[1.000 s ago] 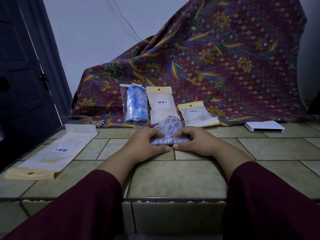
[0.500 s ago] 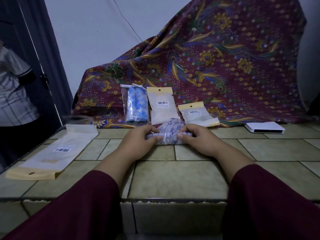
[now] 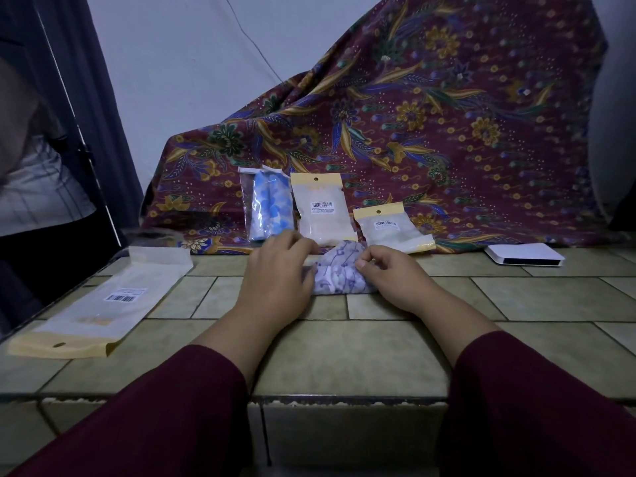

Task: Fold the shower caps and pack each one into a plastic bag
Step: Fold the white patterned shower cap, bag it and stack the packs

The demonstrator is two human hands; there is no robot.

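Left hand (image 3: 275, 277) and right hand (image 3: 392, 280) grip lilac shower cap (image 3: 339, 275) | behind cap: three packed bags, barcode labels unreadable

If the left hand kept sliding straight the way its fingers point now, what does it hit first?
Probably the blue-patterned packed bag leaning on the batik cloth. The left hand points away and slightly right, fingertips just short of its base. Depth is unclear; the neighbouring barcode bag is possible.

Three packed bags (image 3: 321, 208) are standing in a row against the draped cloth (image 3: 447, 132), closing off the far side. An empty bag (image 3: 103, 301) is lying at left, a white box (image 3: 523, 254) at right; bare bench (image 3: 344, 352) is lying open between them.
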